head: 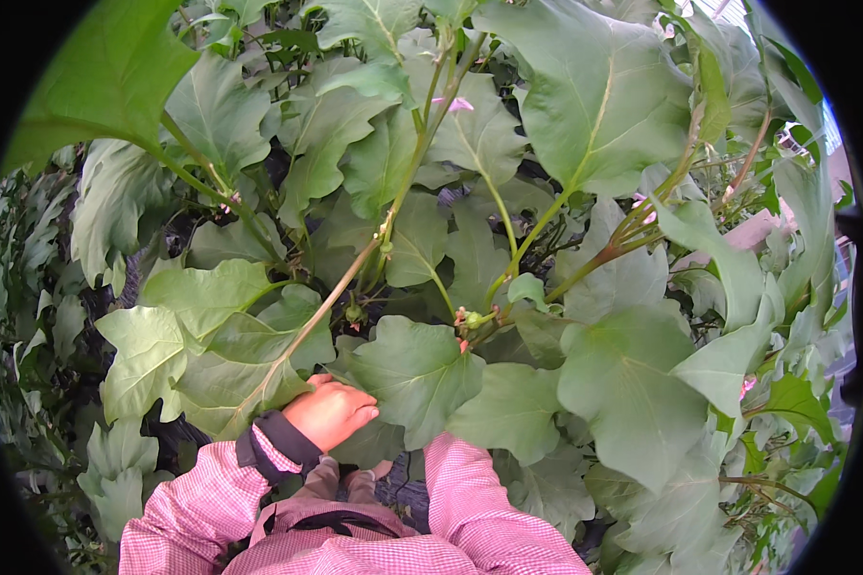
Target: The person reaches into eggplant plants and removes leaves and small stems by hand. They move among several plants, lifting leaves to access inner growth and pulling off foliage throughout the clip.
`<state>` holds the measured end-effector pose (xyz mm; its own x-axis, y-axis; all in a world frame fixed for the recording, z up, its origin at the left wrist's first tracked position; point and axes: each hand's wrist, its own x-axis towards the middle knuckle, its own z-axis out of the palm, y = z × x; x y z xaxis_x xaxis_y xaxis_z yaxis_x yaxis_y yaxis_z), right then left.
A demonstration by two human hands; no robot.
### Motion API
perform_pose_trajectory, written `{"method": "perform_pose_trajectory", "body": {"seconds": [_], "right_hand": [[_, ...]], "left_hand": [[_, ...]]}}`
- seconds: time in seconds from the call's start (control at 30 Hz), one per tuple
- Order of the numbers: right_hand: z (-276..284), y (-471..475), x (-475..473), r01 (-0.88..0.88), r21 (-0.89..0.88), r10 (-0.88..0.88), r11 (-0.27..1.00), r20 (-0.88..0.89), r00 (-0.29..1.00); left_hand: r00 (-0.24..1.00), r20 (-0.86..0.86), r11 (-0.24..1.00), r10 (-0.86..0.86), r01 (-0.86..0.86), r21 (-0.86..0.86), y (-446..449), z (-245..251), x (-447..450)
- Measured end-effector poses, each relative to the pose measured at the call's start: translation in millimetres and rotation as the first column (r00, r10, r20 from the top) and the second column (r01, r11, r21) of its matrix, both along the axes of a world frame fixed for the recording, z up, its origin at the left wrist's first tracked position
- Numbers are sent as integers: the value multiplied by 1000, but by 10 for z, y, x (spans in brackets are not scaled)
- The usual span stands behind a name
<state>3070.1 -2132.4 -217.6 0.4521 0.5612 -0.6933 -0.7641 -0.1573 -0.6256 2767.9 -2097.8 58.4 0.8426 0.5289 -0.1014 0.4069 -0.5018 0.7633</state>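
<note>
My left hand (331, 415), in a dark cuff, is among the leaves at lower centre. Its fingers bend beside the edge of a broad eggplant leaf (241, 377), and whether they grip anything is hidden. That leaf's pale midrib lines up with a brownish stem (334, 291) rising toward the top. My right sleeve (464, 481) runs up under another lobed leaf (421, 377), which covers the right hand. A small reddish patch by a green bud (472, 318) may be a fingertip. Left of it hangs a small green calyx (355, 314).
Dense eggplant foliage surrounds me, with a large leaf (611, 93) at upper right. Pink-purple flowers (457, 104) show between stems. A thick branching stem (611, 251) leans to the right. Dark plastic sheeting (410, 481) lies on the ground near my feet.
</note>
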Motion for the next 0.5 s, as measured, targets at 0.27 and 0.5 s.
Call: {"method": "perform_pose_trajectory", "body": {"seconds": [0.27, 0.5], "right_hand": [[250, 48, 162, -25, 31, 22, 999, 110, 994], [982, -522, 72, -387, -31, 379, 922, 279, 882]], "left_hand": [[999, -45, 1000, -14, 14, 12, 4, 2, -83], [973, -229, 998, -1, 17, 68, -45, -34, -141]]}}
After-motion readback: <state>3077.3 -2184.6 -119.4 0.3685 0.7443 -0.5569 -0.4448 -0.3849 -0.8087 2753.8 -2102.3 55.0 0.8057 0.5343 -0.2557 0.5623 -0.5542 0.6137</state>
